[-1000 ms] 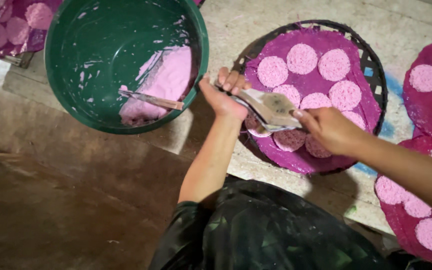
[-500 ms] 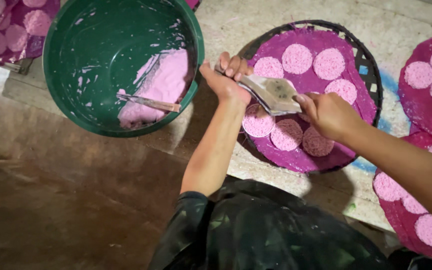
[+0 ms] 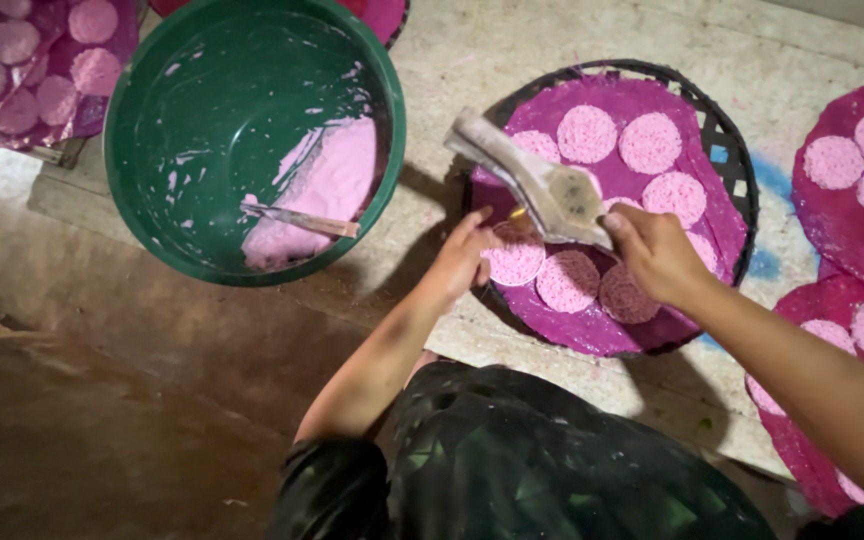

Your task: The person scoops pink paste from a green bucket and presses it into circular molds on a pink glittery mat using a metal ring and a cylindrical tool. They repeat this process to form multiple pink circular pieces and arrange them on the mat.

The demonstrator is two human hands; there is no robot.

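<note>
Our right hand [image 3: 657,255] gripped the flat scoop [image 3: 542,182]; our left hand [image 3: 462,262], open and empty, touched a pink disc [image 3: 515,262] at the tray's [image 3: 727,135] seven o'clock. Gentle pressing seemed wise.

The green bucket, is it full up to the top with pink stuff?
No, the green bucket holds only a low patch of pink batter at one side, with bare green wall above it.

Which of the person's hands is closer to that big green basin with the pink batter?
Left. The left hand hovers just right of the green basin; the right hand holds the flat scoop farther right, over the round woven tray.
</note>
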